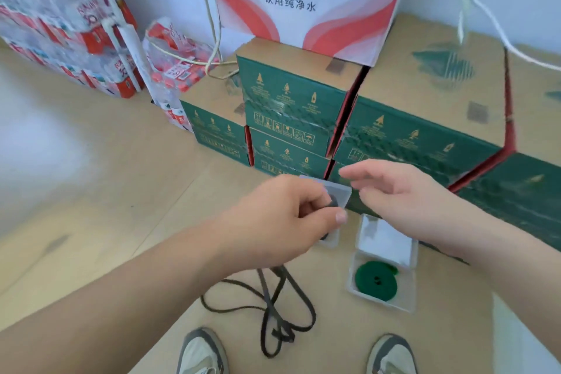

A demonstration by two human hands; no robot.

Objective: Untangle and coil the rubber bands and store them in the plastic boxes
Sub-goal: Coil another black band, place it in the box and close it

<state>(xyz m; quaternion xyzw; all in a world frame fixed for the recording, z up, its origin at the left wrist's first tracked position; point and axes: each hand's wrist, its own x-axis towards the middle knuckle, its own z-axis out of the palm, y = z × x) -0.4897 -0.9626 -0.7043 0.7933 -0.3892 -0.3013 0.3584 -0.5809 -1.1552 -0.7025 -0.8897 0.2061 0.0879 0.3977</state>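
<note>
Past grey shoes [202,352], the left hand's [282,218] fingers [337,217] pinch a dark coiled band [334,201] at a clear box [342,190]; the right hand's [403,191] fingers [355,173] spread loosely. The carton [303,24] reads 娃哈哈.

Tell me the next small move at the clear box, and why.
Probably the left hand should press the dark coil down into the clear box. It pinches the coil right at the open box, whose lid stands raised, while the right hand hovers open beside the lid, holding nothing. The green coil already lies in the other box.
</note>
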